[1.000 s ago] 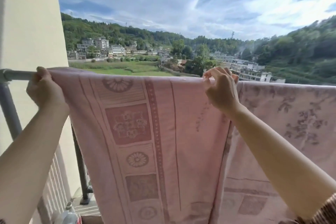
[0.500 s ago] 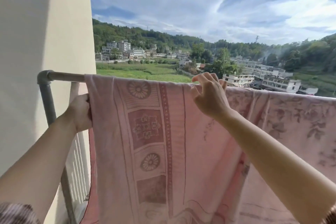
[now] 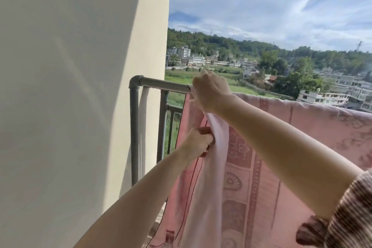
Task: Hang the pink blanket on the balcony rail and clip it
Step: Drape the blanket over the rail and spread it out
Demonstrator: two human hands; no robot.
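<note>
The pink patterned blanket (image 3: pixel 302 147) hangs draped over the grey metal balcony rail (image 3: pixel 161 84), covering it from mid-frame to the right edge. My right hand (image 3: pixel 211 90) is closed on the blanket's top left corner at the rail. Below it, my left hand (image 3: pixel 198 143) grips the blanket's left side edge, which is bunched into a pale vertical fold. No clip is visible.
A cream wall (image 3: pixel 80 86) fills the left side, meeting the rail's elbow joint (image 3: pixel 135 82) and grey upright post (image 3: pixel 134 137). Thin vertical bars (image 3: pixel 163 127) stand behind the blanket's edge. Beyond the rail lie fields, buildings and wooded hills.
The view has swung left toward the wall. My right hand moved left along the rail to the blanket's top left corner. My left hand stayed on the side edge, which is now gathered into a fold.
</note>
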